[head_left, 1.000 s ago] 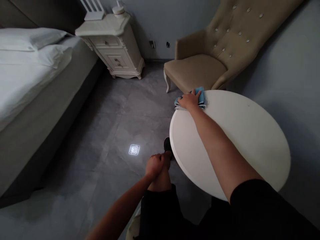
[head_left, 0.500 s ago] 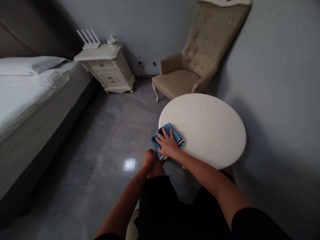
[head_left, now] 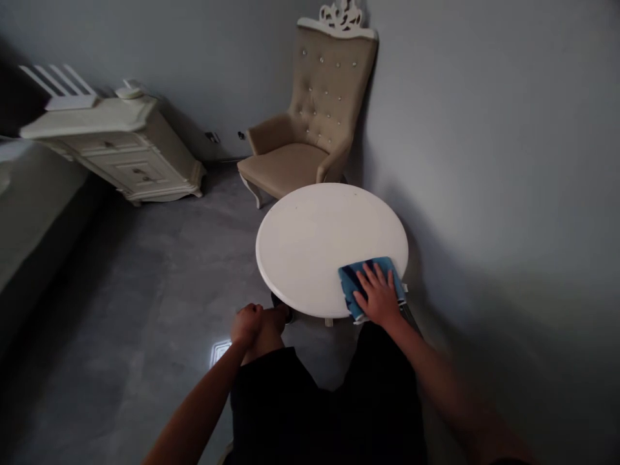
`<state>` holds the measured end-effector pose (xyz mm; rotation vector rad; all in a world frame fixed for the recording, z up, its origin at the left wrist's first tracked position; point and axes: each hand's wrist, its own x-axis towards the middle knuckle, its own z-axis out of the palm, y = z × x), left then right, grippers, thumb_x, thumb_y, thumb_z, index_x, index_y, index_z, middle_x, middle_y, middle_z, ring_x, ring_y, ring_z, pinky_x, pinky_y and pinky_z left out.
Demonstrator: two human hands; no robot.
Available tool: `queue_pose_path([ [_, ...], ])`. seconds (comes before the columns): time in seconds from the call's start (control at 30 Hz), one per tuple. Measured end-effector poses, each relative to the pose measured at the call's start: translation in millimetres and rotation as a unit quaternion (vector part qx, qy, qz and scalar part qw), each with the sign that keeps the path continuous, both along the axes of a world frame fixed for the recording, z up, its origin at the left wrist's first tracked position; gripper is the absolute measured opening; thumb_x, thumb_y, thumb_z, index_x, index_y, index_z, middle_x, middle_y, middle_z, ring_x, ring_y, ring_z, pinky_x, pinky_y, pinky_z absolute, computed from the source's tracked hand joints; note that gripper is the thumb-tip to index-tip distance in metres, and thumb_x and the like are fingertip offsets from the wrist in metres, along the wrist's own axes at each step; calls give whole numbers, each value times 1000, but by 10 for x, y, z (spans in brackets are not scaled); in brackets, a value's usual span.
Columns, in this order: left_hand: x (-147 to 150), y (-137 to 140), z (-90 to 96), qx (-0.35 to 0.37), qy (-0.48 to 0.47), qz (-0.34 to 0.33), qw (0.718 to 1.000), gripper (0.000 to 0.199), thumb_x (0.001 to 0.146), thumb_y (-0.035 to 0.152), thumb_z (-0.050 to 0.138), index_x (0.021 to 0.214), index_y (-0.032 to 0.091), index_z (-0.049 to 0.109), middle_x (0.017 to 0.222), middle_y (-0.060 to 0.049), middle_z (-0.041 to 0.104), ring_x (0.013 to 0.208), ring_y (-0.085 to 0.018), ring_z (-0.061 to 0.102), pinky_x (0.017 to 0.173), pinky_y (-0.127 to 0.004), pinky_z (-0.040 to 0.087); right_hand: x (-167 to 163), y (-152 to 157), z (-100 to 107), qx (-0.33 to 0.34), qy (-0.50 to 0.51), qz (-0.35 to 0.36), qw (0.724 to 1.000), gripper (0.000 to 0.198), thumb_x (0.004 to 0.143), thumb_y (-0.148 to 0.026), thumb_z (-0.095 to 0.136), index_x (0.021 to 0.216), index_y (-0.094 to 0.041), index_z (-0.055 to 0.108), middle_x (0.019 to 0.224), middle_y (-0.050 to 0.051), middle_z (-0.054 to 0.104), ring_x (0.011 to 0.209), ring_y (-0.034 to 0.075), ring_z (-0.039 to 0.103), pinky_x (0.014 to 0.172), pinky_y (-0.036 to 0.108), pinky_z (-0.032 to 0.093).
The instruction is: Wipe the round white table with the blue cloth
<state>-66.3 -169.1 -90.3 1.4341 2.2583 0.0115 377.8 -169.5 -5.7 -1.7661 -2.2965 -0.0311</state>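
Observation:
My right hand [head_left: 380, 300] lies flat with its fingers spread, pressing on a folded blue cloth [head_left: 352, 292] with dark stripes and a pale fringe. The cloth rests at the near right edge of a round white table [head_left: 320, 239], and a part of it hangs over the rim. Away from the table, my left hand [head_left: 247, 325] rests on my left knee. Its fingers are curled in, and nothing shows in them.
Behind the table stands a tan tufted armchair [head_left: 285, 165], close to the grey wall [head_left: 475, 161]. A white nightstand [head_left: 130, 155] bears a router [head_left: 72, 97] with several antennas. The bed [head_left: 33, 200] is at the far left. A patch of light [head_left: 220, 352] shows on the floor.
My right hand has slid the cloth from the table's left edge to its near right edge. My left hand stays on the knee. The view has turned to the right.

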Motion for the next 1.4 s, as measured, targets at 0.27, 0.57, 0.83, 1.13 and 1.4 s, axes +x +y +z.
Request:
queue_pose_path([
  [0.27,-19,98,-74,-15,2,-30,999,51,112,45,38,112,19,82,122,-21,85,114,-38,80,89,-41,58,891,1059,151,-49,-24,-206,977,72,114,-57,39,177,-22,45,189,15,28,174,46,21,134,77,31],
  [0.57,-7,216,4,-55,-17,-27,998,49,111,45,41,102,22,84,116,-17,86,111,-36,80,88,-40,56,1144,2950,386,-77,6,-262,962,69,116,-53,40,171,-11,44,161,33,58,147,41,61,121,56,48],
  [0.83,-112,293,9,-73,-56,-10,996,48,114,41,41,109,24,86,116,-16,86,111,-34,81,86,-39,54,103,4508,482,-80,-15,-290,954,66,115,-61,37,154,-16,67,151,30,66,139,45,63,116,66,46],
  [1.13,-135,341,-47,-66,-57,-7,996,47,114,42,43,113,25,87,116,-15,86,110,-33,81,86,-37,54,-1889,4987,357,-52,-19,-66,996,66,117,-54,31,157,-16,67,167,21,58,158,48,40,130,83,17],
  [1.4,-10,343,94,-65,-41,4,997,49,113,42,41,106,19,85,118,-20,86,115,-36,82,92,-40,58,-3247,3600,365,-57,7,168,984,59,114,-54,47,157,-19,68,175,14,52,167,46,29,136,78,14],
])
